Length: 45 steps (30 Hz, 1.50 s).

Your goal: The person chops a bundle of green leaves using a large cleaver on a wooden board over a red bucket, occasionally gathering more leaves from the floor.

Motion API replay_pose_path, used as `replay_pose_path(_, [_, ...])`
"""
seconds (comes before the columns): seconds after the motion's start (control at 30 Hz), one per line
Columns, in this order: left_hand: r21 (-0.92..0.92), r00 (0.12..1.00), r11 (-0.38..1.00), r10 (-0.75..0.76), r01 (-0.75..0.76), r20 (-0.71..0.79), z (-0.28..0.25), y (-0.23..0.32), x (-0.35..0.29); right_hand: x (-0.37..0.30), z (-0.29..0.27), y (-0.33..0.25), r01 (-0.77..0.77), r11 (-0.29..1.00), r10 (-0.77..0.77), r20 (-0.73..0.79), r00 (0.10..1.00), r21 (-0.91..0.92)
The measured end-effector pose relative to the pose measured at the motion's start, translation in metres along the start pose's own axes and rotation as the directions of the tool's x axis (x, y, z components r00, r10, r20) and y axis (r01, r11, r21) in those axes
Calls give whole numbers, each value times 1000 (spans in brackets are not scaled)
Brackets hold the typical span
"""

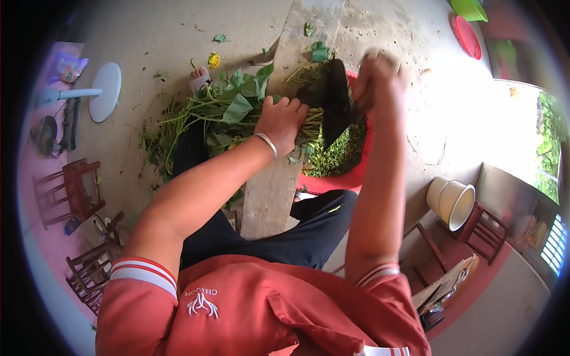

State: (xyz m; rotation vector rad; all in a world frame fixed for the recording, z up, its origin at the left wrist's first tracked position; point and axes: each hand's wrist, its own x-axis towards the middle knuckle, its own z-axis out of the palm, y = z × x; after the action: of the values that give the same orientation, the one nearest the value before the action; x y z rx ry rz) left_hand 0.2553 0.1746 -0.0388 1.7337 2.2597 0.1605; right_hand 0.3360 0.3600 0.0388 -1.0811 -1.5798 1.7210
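My left hand [281, 120], a silver bangle on its wrist, presses down on a bundle of green leafy vines [219, 113] laid across a long wooden plank [274, 178]. My right hand [379, 77] grips the handle of a dark cleaver [336, 102] whose blade stands over the cut end of the bundle, just right of my left hand. The right hand is blurred. Chopped greens [341, 151] fill a red basin [332, 184] under the plank's right side.
A white fan base [105, 92] lies on the concrete floor at left. Small wooden stools [74, 190] stand at lower left. A cream bucket [452, 202] and a wooden chair [487, 228] are at right. A red lid [467, 35] lies at top right.
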Motion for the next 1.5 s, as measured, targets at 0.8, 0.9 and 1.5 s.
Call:
replay_pose_path(0.8, [0, 998, 999, 53, -53, -25, 7, 9, 7, 78, -6, -28, -188, 977, 177, 113, 978, 99])
replay_pose_path(0.9, [33, 998, 999, -10, 12, -69, 16, 13, 19, 76, 3, -30, -155, 985, 148, 92, 985, 73])
replay_pose_path(1.5, [174, 999, 985, -5, -2, 40, 11, 12, 22, -89, -54, 67, 46, 961, -32, 56, 998, -272])
